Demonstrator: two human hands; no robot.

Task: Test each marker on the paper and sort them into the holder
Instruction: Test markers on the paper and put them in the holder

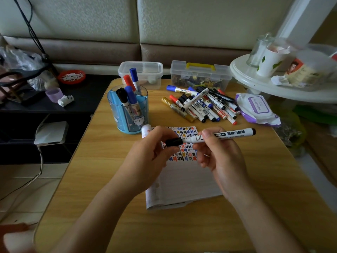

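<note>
Currently the black marker (224, 135) is being held level just above the paper (184, 183), cap end pointing left; the right hand (220, 157) is gripping the barrel with fingers curled round it, steadying it; the left hand (151, 157) is pinching the black cap (174, 142) between thumb and fingertips; the cap is sitting on the tip end, and whether it is coming off or going back on cannot be told. The paper is lying flat under both hands, its top strip filling with rows of black, blue and red test marks, so the marker is hovering right where a test stroke would go. The holder (120, 115), blue and divided, is standing just beyond the paper's left corner, within easy reach for dropping markers in; black, blue and red ones are already standing in it. The pile of markers (202, 105) is lying loose on the table (255, 179) to the right of the holder, likely waiting untested; a wipes pack (257, 106) is lying beside the pile.
</note>
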